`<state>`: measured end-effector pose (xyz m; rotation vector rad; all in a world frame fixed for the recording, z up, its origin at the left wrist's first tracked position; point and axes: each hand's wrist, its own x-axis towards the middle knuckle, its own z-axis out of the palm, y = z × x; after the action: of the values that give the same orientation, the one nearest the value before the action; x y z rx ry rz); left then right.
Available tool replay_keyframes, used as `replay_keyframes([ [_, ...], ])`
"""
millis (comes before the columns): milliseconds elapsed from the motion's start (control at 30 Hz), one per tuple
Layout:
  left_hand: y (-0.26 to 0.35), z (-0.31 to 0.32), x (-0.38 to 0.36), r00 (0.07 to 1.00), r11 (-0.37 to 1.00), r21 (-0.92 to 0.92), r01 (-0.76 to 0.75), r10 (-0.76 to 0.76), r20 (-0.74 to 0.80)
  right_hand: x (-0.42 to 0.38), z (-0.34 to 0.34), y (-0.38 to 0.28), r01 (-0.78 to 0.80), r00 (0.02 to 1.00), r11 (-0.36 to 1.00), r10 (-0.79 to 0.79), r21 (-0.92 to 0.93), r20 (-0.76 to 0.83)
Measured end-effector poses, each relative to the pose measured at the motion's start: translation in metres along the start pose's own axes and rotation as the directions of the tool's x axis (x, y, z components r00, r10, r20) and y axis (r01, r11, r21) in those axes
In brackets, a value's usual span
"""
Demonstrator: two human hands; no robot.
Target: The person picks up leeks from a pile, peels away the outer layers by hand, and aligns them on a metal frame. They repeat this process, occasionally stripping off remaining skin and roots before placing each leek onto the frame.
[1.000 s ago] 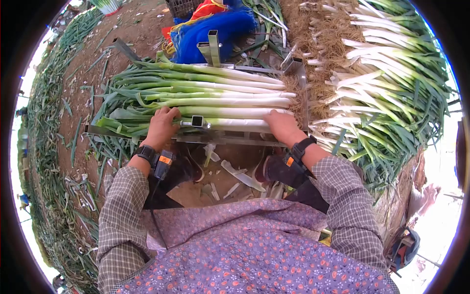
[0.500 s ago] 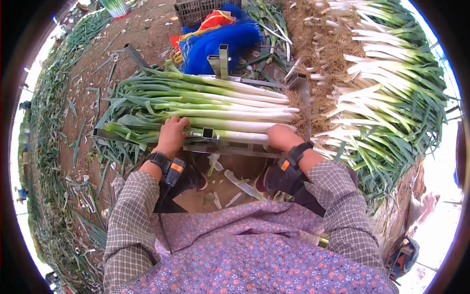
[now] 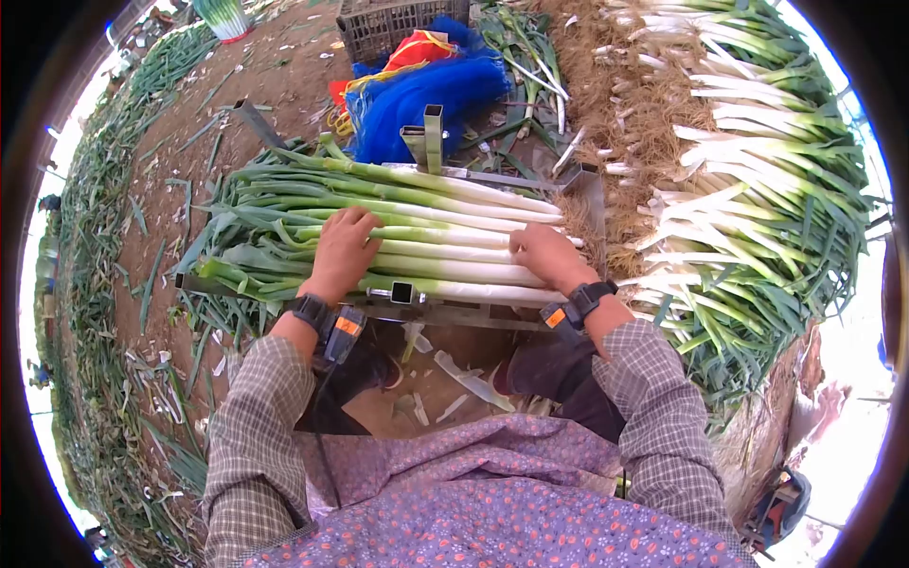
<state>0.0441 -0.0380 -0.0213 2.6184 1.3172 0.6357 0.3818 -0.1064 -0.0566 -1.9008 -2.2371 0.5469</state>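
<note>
A layer of long green onions (image 3: 464, 254) lies in a metal frame (image 3: 492, 314), with white stems to the right and leaves to the left. My left hand (image 3: 346, 248) is on the green part of the stalks, its fingers curled over them. Farther right, my right hand (image 3: 549, 254) rests on the white stems near the root end, with fingers bent around a stalk. The fingertips of both hands are partly hidden, so which stalks they grip is hard to tell.
A big pile of green onions (image 3: 757, 199) lies on the right, roots facing the frame. Behind the frame are blue netting (image 3: 426, 99) and a dark plastic crate (image 3: 379, 30). Leaf scraps (image 3: 104, 379) cover the ground at left. Metal posts (image 3: 433, 137) rise from the frame.
Both hands have moved away from my body, from the frame's near edge to the middle of the green onions. The view has shifted slightly.
</note>
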Motion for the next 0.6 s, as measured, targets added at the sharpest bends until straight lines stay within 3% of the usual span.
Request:
replay_keyframes([
  [67,-0.013,0.022,0.016,0.997,0.997,0.007,-0.082,0.082,-0.015,0.005,-0.006,-0.007,-0.072,0.989,0.996,0.079,0.056,-0.126],
  [167,-0.022,0.051,0.024,0.977,0.996,-0.048,-0.075,0.083,0.197,0.018,-0.002,0.001,-0.2,0.98,0.975,0.198,-0.097,-0.031],
  [300,-0.014,0.033,0.02,0.904,0.993,-0.112,-0.033,0.078,0.421,0.005,-0.008,0.0,-0.068,0.94,0.994,0.092,-0.083,0.329],
  [433,-0.021,0.038,0.01,0.909,0.986,-0.134,-0.098,0.143,0.392,-0.005,0.015,0.012,-0.173,0.983,0.985,0.172,0.019,0.063],
  [467,-0.026,0.042,0.015,0.891,0.984,-0.168,-0.056,0.125,0.436,-0.002,0.018,0.011,-0.186,0.983,0.982,0.186,0.032,0.003],
  [600,-0.038,0.027,0.017,0.882,0.94,-0.338,0.047,0.12,0.457,0.007,0.006,0.023,-0.092,0.989,0.993,0.082,0.077,0.127],
])
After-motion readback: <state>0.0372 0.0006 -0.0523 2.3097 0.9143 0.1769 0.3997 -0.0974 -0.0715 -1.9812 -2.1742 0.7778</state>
